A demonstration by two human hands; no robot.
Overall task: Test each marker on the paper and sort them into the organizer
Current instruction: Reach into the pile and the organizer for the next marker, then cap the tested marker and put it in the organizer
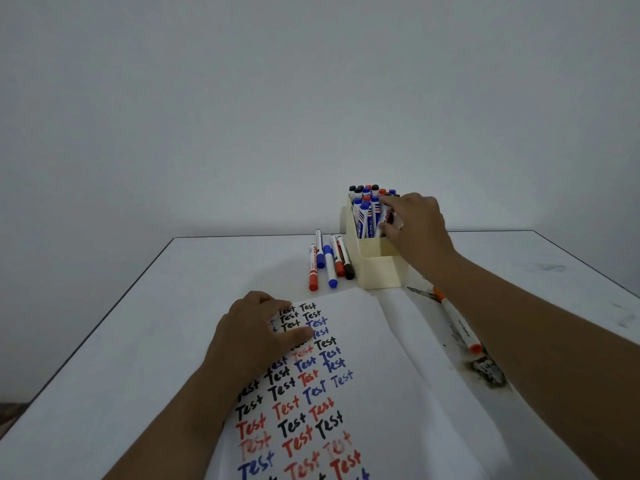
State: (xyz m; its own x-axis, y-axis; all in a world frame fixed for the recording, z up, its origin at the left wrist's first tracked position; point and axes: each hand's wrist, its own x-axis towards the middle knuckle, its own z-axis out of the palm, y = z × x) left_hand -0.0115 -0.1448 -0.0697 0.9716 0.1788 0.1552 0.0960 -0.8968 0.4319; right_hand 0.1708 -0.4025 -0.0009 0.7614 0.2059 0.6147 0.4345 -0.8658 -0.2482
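Note:
A cream organizer [381, 271] stands at the back of the table, its far compartment packed with several upright markers [365, 209] with red, blue and black caps. My right hand [415, 226] reaches into that compartment and its fingers curl round a marker [387, 216] there. Several loose markers [330, 261] lie side by side just left of the organizer. The white paper [374, 393] covered with "Test" in black, red and blue lies in front. My left hand [256, 334] presses flat on the paper's upper left part.
An orange-capped marker [457, 322] lies on the table right of the paper, under my right forearm, near dark ink smudges [488, 370]. The white table [138, 323] has dark edges at the left and the far right. A plain wall is behind.

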